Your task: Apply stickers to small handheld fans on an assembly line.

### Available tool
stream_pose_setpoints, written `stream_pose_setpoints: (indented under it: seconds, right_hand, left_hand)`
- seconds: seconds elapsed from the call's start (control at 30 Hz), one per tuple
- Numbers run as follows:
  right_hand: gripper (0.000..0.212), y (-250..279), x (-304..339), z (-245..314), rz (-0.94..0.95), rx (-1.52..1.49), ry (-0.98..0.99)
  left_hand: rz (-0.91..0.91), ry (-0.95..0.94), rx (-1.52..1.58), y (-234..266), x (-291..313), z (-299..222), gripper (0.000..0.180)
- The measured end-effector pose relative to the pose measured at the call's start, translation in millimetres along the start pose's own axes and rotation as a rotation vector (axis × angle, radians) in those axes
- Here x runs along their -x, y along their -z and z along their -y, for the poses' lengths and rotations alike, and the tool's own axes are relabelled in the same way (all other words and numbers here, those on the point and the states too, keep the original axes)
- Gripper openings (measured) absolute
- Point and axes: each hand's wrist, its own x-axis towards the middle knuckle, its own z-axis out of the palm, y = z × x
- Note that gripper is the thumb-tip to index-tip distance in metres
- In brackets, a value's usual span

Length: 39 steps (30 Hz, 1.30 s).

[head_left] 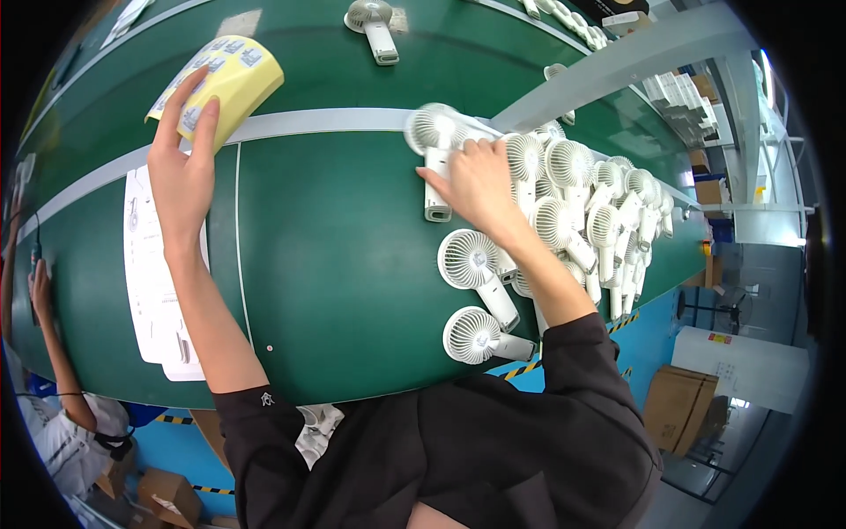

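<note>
My left hand (183,181) grips a curled yellow sheet of labels (242,93) over the far rail of the bench, fingers bent across its printed face. White handheld fans lie in a crowded heap on the right. At the heap's far left edge, my right hand (480,181) is closed around a handheld fan (436,130), slightly blurred, its handle pointing toward me. Two more fans, one (469,259) above the other (473,335), rest separately on the green mat nearer my body. Fingertips of the right hand are partly hidden by the hand itself.
Printed papers (159,273) lie under and beside my left forearm. Beyond the rail, a single fan (374,31) sits on the green belt (308,70). A grey metal post (617,70) slants over the heap. At far left, a co-worker's hand (40,286) is at the bench.
</note>
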Motion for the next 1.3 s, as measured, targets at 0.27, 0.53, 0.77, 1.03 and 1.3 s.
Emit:
stream_pose_setpoints:
  seconds: [0.27,0.53,0.77,1.03,1.3]
  right_hand:
    - [0.053,-12.3,-15.1,24.4,0.414,-1.07,-0.334]
    - [0.046,18.6,-24.2,48.0,0.442,-1.587,-0.471]
    - [0.045,25.2,-28.3,58.5,0.44,-1.665,-0.42]
    - [0.041,35.3,-25.6,61.0,0.469,-1.847,-0.401]
    - [0.043,43.4,-24.9,62.4,0.43,-1.756,-0.388]
  left_hand:
    - [0.006,0.007,0.006,0.7,-1.4,1.6,0.037]
    - [0.01,0.001,-0.061,0.5,-0.1,6.9,0.035]
    - [0.033,-0.017,-0.055,-4.3,-1.4,4.8,0.035]
    - [0.05,-0.016,-0.067,-7.1,0.2,6.7,0.035]
    - [0.054,-0.015,-0.075,-6.6,1.7,7.0,0.035]
